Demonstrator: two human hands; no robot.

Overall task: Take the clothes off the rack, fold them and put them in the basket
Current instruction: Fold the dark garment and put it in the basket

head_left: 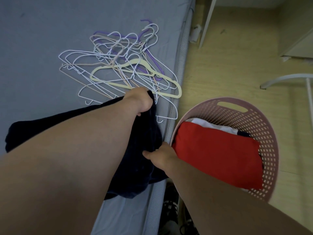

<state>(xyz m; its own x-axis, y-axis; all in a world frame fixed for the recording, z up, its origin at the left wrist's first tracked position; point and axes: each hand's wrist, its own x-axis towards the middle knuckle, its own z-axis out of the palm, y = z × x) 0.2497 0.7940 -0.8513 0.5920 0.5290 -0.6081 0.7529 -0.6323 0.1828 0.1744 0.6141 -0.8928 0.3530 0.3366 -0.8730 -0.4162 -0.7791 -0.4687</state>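
A dark navy garment [144, 138] lies on the grey bed [42, 39] near its right edge. My left hand [140, 100] grips its far corner, close to the pile of hangers. My right hand [160, 156] holds its near right edge at the bed's side. My left forearm hides much of the cloth. A pink perforated basket [257, 126] stands on the floor right of the bed. In it a folded red garment [216, 156] lies on top of white and dark folded clothes.
A tangle of several wire and plastic hangers [128, 68] lies on the bed beyond my left hand. White furniture legs [206, 22] and a curved white rack foot [288, 78] stand on the wooden floor at the right. Shoes show under the bed's edge [171, 204].
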